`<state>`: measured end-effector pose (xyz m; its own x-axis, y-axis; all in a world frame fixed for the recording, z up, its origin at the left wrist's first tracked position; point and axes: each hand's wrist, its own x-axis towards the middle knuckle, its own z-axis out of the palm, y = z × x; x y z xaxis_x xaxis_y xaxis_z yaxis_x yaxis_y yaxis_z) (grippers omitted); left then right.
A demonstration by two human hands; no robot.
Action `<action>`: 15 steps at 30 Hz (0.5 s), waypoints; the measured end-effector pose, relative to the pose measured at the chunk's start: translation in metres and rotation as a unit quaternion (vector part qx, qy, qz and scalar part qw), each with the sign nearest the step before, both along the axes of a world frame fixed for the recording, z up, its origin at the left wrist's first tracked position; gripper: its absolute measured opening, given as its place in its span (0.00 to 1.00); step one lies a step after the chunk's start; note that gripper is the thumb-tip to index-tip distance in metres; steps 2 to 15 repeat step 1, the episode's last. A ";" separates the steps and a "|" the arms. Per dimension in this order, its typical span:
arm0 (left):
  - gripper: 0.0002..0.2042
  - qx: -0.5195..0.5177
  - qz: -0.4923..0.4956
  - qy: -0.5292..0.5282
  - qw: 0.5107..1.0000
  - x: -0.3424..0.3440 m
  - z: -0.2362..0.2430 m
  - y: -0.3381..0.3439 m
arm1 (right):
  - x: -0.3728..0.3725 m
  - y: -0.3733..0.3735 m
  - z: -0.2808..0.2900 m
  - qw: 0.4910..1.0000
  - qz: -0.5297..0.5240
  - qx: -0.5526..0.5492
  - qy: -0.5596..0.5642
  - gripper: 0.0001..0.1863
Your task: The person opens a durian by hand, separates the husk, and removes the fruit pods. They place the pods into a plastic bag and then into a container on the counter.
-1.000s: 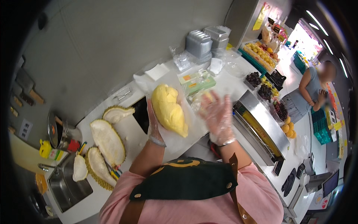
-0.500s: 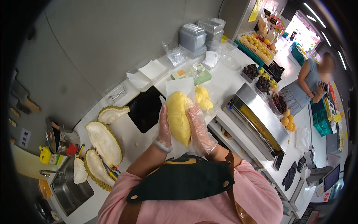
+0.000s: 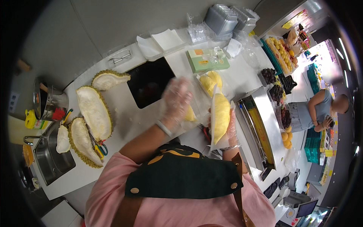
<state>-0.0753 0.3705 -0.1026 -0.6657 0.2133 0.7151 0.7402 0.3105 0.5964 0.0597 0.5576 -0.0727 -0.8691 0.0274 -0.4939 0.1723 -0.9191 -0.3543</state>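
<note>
My right hand [image 3: 232, 130], in a clear plastic glove, holds a long yellow lobe of durian flesh [image 3: 220, 118] with a white sheet along its side. My left hand [image 3: 177, 99], gloved too, is apart from it, above the counter by the black opening; motion smears its fingers. Beside and partly behind that hand shows another yellow piece of durian flesh [image 3: 190, 114]; whether they touch is unclear. Further durian flesh [image 3: 211, 82] rests in clear plastic beyond my right hand.
Opened durian husks [image 3: 95, 113] lie left, near the sink [image 3: 55, 157]. The black opening [image 3: 149, 83] sits in the counter, with a green box [image 3: 207, 60] and stacked clear containers [image 3: 221, 19] beyond. A wrapping machine [image 3: 261, 125] stands right. Another person [image 3: 314, 109] stands farther right.
Both hands held the durian flesh together before. Now my right hand holds a lobe farther right, and my left hand has moved off it. The whole view has turned and shifted.
</note>
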 end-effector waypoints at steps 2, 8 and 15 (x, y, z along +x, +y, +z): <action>0.22 -0.097 0.053 -0.079 0.991 -0.013 0.003 -0.020 | 0.001 0.015 -0.008 0.999 -0.002 -0.027 0.018 0.42; 0.22 -0.097 0.053 -0.079 0.991 -0.013 0.003 -0.020 | 0.001 0.015 -0.008 0.999 -0.002 -0.027 0.018 0.42; 0.22 -0.097 0.053 -0.079 0.991 -0.013 0.003 -0.020 | 0.001 0.015 -0.008 0.999 -0.002 -0.027 0.018 0.42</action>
